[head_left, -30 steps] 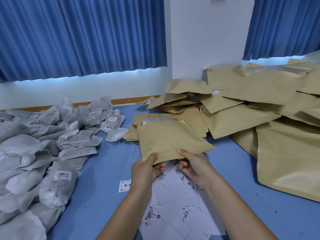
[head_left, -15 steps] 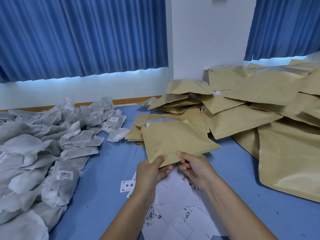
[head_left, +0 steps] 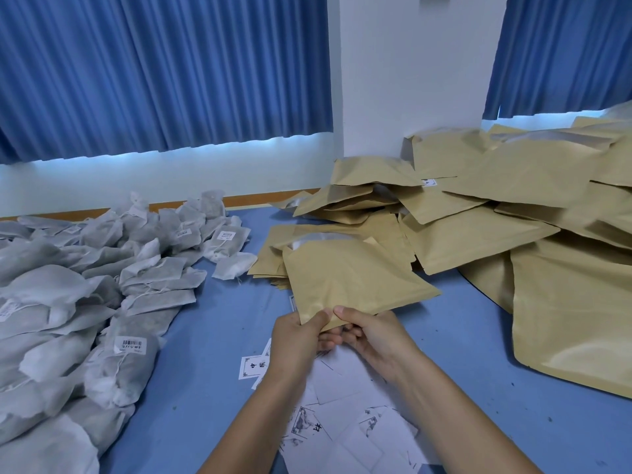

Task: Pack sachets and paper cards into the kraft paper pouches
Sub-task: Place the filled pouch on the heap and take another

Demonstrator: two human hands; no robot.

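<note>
From the head camera, the left hand (head_left: 301, 340) and the right hand (head_left: 372, 336) are both pinching the near edge of one kraft pouch (head_left: 352, 278), thumbs on top and fingers curled beneath, holding it over the blue table (head_left: 212, 371). Paper cards (head_left: 342, 422) are lying under the hands, sachets (head_left: 102, 285) are lying heaped at the left, and more pouches (head_left: 513, 186) are lying piled at the right

- Two hands: left hand (head_left: 297, 340), right hand (head_left: 379, 340).
- One held pouch (head_left: 352, 282).
- Well over twenty piled pouches (head_left: 478, 234), too heaped to count.
- Dozens of sachets (head_left: 136, 268).
- Over ten cards (head_left: 342, 388), overlapping.
- Two curtains (head_left: 164, 70).
</note>
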